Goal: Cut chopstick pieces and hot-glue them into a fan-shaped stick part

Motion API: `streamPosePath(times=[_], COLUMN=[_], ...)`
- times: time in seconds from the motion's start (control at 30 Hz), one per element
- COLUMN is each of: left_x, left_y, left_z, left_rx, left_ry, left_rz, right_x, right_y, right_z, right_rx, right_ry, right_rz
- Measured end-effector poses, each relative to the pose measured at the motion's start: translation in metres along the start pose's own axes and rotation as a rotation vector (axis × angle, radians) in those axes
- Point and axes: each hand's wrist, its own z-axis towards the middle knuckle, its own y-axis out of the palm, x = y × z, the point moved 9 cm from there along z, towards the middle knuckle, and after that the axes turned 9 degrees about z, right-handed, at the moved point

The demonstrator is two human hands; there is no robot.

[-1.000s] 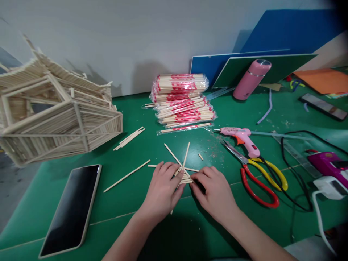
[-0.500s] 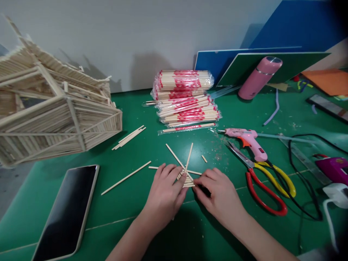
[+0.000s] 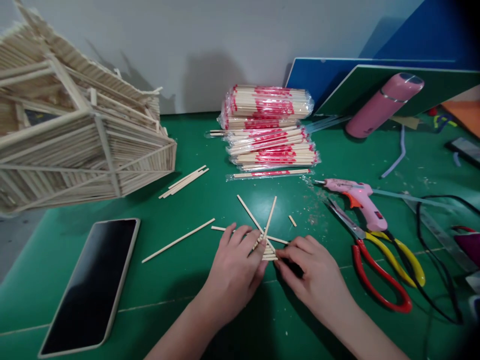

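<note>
On the green table [image 3: 195, 300] both my hands rest on a small cluster of short wooden sticks [image 3: 267, 250]. My left hand [image 3: 234, 272] lies over the left part of the cluster, fingers curled onto the sticks. My right hand [image 3: 318, 280] pinches the cluster's right end with its fingertips. Two longer sticks [image 3: 262, 217] fan upward out of the cluster. A single loose stick [image 3: 178, 240] lies to the left of my left hand.
A large stick-built model house [image 3: 75, 135] stands at the far left. A phone [image 3: 92, 285] lies face up at lower left. Wrapped chopstick packs [image 3: 270, 130] are stacked at the back. Pink glue gun [image 3: 354, 195], red-and-yellow scissors [image 3: 382, 260], pink bottle [image 3: 384, 105], ruler and cables sit right.
My view has shifted slightly left and down, so everything sits further right in frame. Both hands stay on the stick cluster with only small finger adjustments.
</note>
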Motion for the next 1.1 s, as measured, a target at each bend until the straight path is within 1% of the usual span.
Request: streamPosePath(times=[0.2,0.4,0.57,0.73,0.83,0.9,0.97,1.1], left_x=[0.0,0.001,0.001,0.004,0.008,0.011,0.012,0.005], left_y=[0.001,0.0,-0.001,-0.007,-0.011,-0.017,-0.026,-0.049], left_z=[0.0,-0.001,-0.003,-0.004,-0.005,-0.008,-0.014,-0.038], left_rx=[-0.016,0.026,0.023,0.009,0.012,0.039,0.103,0.312], left_ry=[0.002,0.015,0.015,-0.004,-0.005,-0.007,-0.036,-0.181], left_rz=[0.004,0.015,0.024,0.028,0.058,0.06,0.051,0.047], right_x=[0.0,-0.001,-0.001,-0.004,-0.003,-0.001,0.003,0.013], right_y=[0.0,-0.001,-0.006,-0.023,-0.031,-0.034,-0.036,-0.039], right_z=[0.0,-0.001,-0.008,-0.021,-0.03,-0.035,-0.039,-0.045], right_rx=[-0.001,0.015,0.095,0.203,0.241,0.252,0.26,0.281], right_ry=[0.005,-0.002,-0.013,-0.071,-0.079,-0.064,-0.044,-0.02], right_rz=[-0.007,-0.005,0.021,0.069,0.073,0.079,0.092,0.087])
